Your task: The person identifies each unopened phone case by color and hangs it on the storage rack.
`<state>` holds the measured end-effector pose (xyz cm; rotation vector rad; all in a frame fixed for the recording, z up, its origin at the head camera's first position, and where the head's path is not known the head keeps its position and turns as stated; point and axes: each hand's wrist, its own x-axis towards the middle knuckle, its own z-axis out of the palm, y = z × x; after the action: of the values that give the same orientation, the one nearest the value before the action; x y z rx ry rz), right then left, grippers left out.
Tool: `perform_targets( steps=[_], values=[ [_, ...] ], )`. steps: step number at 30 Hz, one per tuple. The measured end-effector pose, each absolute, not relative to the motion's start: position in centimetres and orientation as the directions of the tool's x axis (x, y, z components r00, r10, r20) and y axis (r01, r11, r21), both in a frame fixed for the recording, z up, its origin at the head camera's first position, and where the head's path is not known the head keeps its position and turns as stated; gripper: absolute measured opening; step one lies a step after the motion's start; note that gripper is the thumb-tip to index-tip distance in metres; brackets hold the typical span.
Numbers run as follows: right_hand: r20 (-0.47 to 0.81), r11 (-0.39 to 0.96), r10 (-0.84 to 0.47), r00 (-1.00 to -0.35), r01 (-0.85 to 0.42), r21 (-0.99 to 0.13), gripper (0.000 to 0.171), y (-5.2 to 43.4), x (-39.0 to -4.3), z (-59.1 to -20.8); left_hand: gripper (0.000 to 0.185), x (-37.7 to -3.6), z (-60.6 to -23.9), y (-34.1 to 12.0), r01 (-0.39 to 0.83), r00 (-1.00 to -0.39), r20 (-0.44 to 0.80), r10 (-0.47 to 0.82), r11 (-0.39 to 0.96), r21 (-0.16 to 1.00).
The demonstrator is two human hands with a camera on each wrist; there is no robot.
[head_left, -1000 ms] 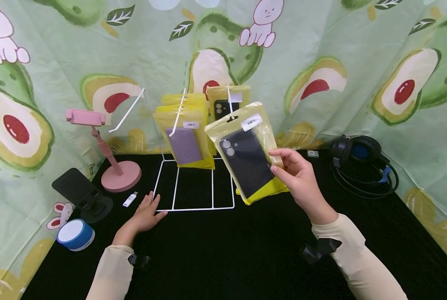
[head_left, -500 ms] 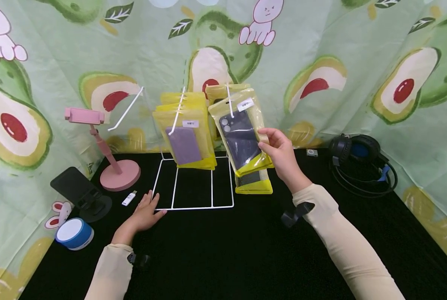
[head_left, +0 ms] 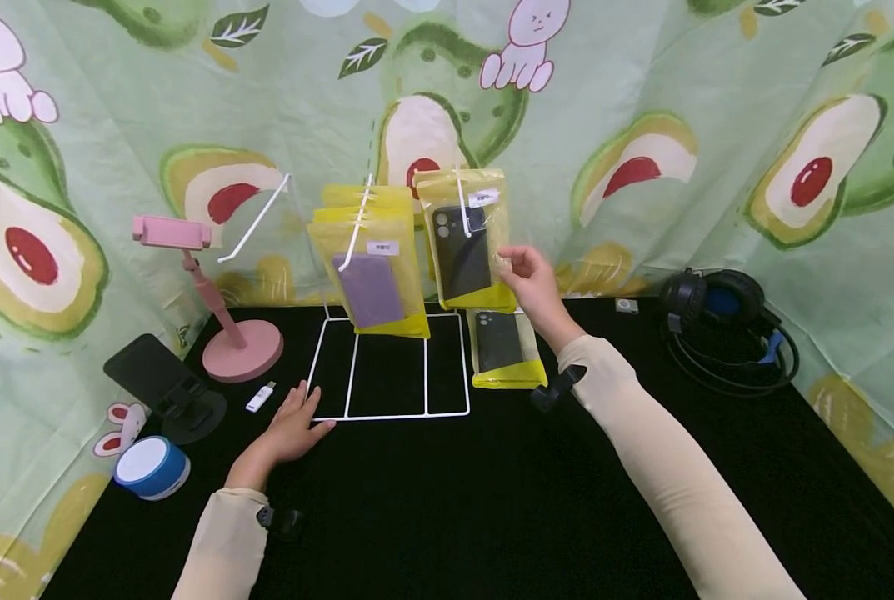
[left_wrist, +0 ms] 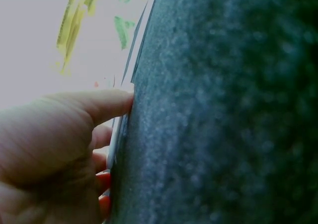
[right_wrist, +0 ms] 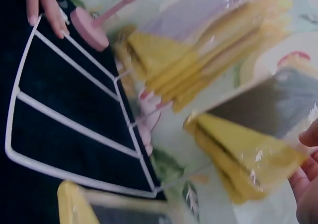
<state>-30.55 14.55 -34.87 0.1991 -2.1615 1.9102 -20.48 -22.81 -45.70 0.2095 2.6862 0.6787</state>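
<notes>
Fingers (head_left: pixel 517 265) of the right hand (head_left: pixel 534 286) pinch the black phone case packet (head_left: pixel 465 242) hanging on the rack hook (head_left: pixel 458 197); hanging seems nearly done, releasing comes next. Left hand (head_left: pixel 291 431) lies flat, steadying the white rack base (head_left: pixel 389 414).

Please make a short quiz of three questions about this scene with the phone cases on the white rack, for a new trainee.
1. True or false: the right hand holds the hanging black phone case pack by its edge.
2. What does the left hand rest on? A) blue speaker B) white rack base C) headphones
3. Fill in: a second pack with a black case lies on the table, beside the rack's ____ side.

Key: 1 true. 2 B, the white rack base; the blue speaker and headphones are untouched. 3 right, see the lying pack.
</notes>
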Motion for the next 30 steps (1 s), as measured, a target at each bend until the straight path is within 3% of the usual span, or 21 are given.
perform_targets(
  steps=[20, 30],
  values=[
    [-0.075, 0.306, -0.013, -0.997, 0.067, -0.950, 0.032, 21.6, -28.8, -44.2, 0.071, -20.3, -45.3, -22.7, 0.058, -0.923, -0.308, 0.231, 0.874, 0.482],
    [-0.161, 0.409, -0.040, -0.986, 0.131, -0.903, 0.053, 20.8, -29.0, -45.8, 0.072, -20.3, -45.4, -22.6, 0.060, -0.924, -0.304, 0.231, 0.875, 0.480]
  ],
)
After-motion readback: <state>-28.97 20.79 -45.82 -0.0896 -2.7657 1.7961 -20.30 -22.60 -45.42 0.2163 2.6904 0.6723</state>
